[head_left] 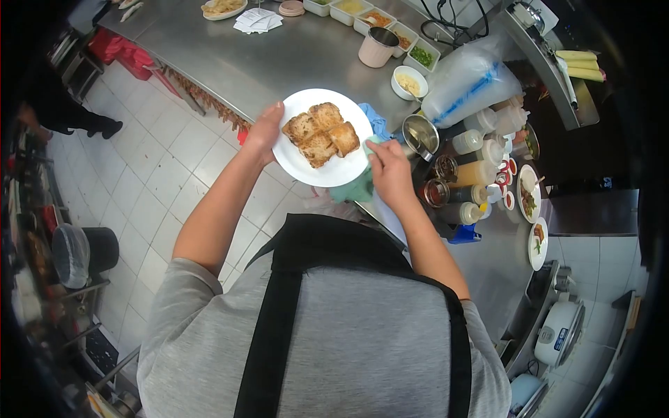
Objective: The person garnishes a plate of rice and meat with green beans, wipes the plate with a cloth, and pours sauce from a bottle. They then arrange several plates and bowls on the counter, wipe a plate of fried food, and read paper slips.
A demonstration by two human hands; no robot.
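A round white plate (290, 157) is held up in front of me, with several browned, pan-fried square pieces (320, 132) grouped at its middle. My left hand (265, 132) grips the plate's left rim, thumb on top. At the right rim, my right hand (391, 171) has its fingers closed on a light green cloth (355, 189). Part of that cloth shows between the fingertips and the plate's edge, and more hangs below the plate. Just behind the plate lies a blue cloth (376, 122), partly covered.
The steel counter (230, 56) carries a metal cup (378, 47), a bowl of chopped food (409, 83) and topping tubs (422, 56). Sauce bottles (481, 174) crowd the right, beside a plastic bag (467, 83). A person's leg (83, 115) shows far left, near a bin (83, 254).
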